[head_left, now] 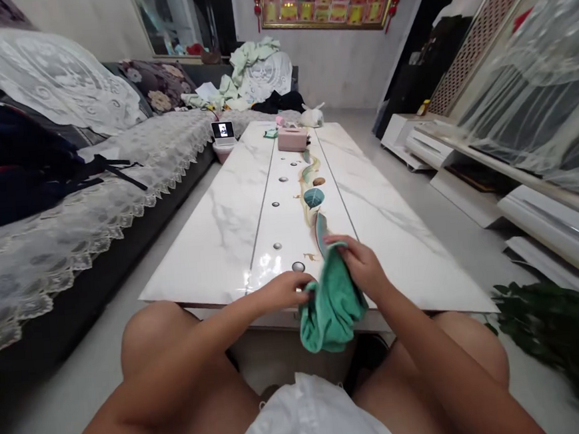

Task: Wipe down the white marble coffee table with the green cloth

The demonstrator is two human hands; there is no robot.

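A green cloth (333, 307) hangs bunched and folded between my hands, in front of the near edge of the white marbled table (220, 229). My right hand (361, 265) is closed on its upper right part, thumb and fingers pinching the top edge. On the other side, my left hand (290, 289) pinches the cloth's left edge. The lower part of the cloth droops below the tabletop, above the gap between my knees.
A pink box (292, 139) and a white bag (312, 116) stand at the table's far end. A propped screen (223, 132) is left of them. The lace-covered sofa (116, 184) runs along the left, and a leafy plant (554, 336) is at the lower right.
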